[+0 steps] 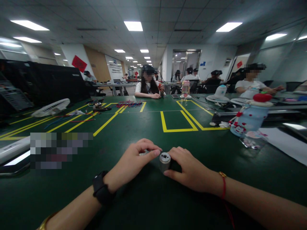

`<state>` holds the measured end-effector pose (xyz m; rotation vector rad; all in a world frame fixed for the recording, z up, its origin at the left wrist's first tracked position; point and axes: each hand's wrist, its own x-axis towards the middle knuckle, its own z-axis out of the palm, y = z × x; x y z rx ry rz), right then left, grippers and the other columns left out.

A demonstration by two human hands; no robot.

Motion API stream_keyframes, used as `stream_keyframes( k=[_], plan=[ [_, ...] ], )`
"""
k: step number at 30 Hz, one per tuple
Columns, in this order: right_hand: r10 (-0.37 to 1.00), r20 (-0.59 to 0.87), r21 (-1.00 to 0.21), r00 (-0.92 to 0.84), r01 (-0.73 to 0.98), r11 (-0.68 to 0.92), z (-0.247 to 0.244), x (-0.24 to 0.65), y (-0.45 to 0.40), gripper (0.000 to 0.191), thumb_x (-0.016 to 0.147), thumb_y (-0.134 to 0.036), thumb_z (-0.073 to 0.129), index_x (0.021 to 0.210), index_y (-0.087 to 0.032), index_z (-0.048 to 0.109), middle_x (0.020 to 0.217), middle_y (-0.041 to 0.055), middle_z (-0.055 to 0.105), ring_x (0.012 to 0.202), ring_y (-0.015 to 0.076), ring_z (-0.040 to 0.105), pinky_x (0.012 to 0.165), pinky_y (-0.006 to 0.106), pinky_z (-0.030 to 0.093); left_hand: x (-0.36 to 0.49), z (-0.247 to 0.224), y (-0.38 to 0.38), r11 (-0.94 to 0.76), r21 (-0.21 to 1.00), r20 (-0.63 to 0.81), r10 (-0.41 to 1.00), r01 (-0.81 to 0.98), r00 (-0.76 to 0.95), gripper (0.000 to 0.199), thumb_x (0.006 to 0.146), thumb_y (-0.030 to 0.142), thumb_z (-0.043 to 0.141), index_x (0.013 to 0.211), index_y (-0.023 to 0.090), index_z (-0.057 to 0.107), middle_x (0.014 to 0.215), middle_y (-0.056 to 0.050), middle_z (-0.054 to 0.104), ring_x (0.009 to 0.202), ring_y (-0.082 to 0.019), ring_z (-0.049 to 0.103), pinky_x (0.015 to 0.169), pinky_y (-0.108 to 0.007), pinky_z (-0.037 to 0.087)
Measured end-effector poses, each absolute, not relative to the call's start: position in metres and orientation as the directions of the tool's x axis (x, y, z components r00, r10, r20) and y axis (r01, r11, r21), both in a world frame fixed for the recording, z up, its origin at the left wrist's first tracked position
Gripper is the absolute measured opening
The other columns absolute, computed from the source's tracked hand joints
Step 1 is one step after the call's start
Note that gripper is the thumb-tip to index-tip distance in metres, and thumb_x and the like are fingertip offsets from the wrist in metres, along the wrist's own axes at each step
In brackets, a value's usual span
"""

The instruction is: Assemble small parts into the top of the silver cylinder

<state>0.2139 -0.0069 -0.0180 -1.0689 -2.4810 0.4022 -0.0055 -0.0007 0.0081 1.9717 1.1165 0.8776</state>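
A small silver metal cylinder [164, 163], like a little motor, stands upright on the green table with small holes in its top face. My right hand [185, 166] grips it from the right, thumb at the front and fingers behind. Just left of its top, my left hand [137, 156] is closed in a pinch, thumb and index fingertips together beside the rim. Whatever may be between those fingertips is too small to make out. Something pale shows in the gap behind the left thumb, mostly hidden.
Yellow tape [179, 130] marks boxes on the table. To the right stand a blue bottle [251, 116], a clear packet [253, 140] and white paper [285, 143]. Wires [129, 104] and a white fan [51, 108] lie farther left. A person [148, 84] sits opposite.
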Motion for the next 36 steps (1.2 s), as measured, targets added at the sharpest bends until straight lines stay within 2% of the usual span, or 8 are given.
stream_keyframes(
  k=[6,11,21,24,27,32,36],
  plan=[
    [0.743,0.235,-0.415,-0.627,0.626,0.660,-0.016,0.215,-0.007,0.024,0.082,-0.037,0.064,0.098,-0.021,0.055,0.097,0.0035,0.057,0.086,0.0214,0.048,0.078,0.036,0.037,-0.018,0.002,0.003,-0.385,0.726,0.078,0.870,0.569,0.488,0.018,0.085,0.037,0.060,0.091,0.026,0.074,0.104,-0.003,0.060,0.096,-0.019,0.056,0.088,-0.034,0.042],
    [0.741,0.244,-0.412,-0.626,0.625,0.663,-0.018,0.216,-0.007,0.026,0.081,-0.038,0.065,0.097,-0.021,0.054,0.097,0.0036,0.057,0.086,0.0213,0.048,0.078,0.036,0.037,-0.015,-0.007,0.003,-0.449,0.624,0.065,0.845,0.639,0.530,0.013,0.082,0.036,0.064,0.090,0.033,0.074,0.111,0.000,0.059,0.106,-0.022,0.051,0.096,-0.039,0.035],
    [0.745,0.239,-0.418,-0.622,0.627,0.658,-0.018,0.215,-0.006,0.024,0.081,-0.037,0.065,0.095,-0.020,0.054,0.096,0.0033,0.056,0.086,0.0209,0.048,0.078,0.036,0.037,-0.017,-0.007,0.003,-0.466,0.589,0.037,0.832,0.661,0.553,0.014,0.081,0.037,0.064,0.092,0.035,0.074,0.119,0.000,0.057,0.112,-0.023,0.048,0.100,-0.041,0.032],
    [0.744,0.231,-0.424,-0.627,0.623,0.657,-0.017,0.215,-0.007,0.024,0.081,-0.037,0.064,0.095,-0.020,0.055,0.096,0.0035,0.057,0.086,0.0210,0.048,0.077,0.035,0.037,-0.019,-0.004,0.005,-0.472,0.617,0.027,0.812,0.630,0.583,0.017,0.081,0.036,0.065,0.096,0.033,0.073,0.119,-0.001,0.058,0.111,-0.022,0.050,0.099,-0.038,0.035],
    [0.747,0.229,-0.432,-0.625,0.622,0.653,-0.015,0.215,-0.008,0.024,0.081,-0.037,0.064,0.097,-0.020,0.055,0.097,0.0036,0.057,0.087,0.0211,0.048,0.078,0.036,0.037,-0.023,-0.002,0.010,-0.411,0.716,0.031,0.826,0.565,0.563,0.024,0.086,0.038,0.057,0.102,0.027,0.071,0.112,-0.002,0.064,0.104,-0.021,0.056,0.094,-0.034,0.040],
    [0.750,0.221,-0.442,-0.624,0.621,0.647,-0.014,0.215,-0.009,0.026,0.082,-0.037,0.063,0.100,-0.021,0.056,0.099,0.0045,0.058,0.088,0.0219,0.049,0.081,0.038,0.037,-0.032,-0.006,0.018,-0.145,0.866,0.010,0.962,0.478,0.273,0.037,0.088,0.048,0.049,0.102,0.019,0.068,0.098,-0.005,0.070,0.090,-0.022,0.061,0.080,-0.033,0.044],
    [0.752,0.219,-0.444,-0.622,0.622,0.645,-0.014,0.215,-0.008,0.026,0.083,-0.038,0.063,0.101,-0.021,0.056,0.100,0.0046,0.058,0.089,0.0220,0.049,0.082,0.038,0.037,-0.037,-0.009,0.023,-0.075,0.920,0.004,0.983,0.386,0.182,0.038,0.086,0.047,0.051,0.103,0.016,0.067,0.095,-0.006,0.070,0.082,-0.018,0.059,0.071,-0.029,0.043]
  ],
)
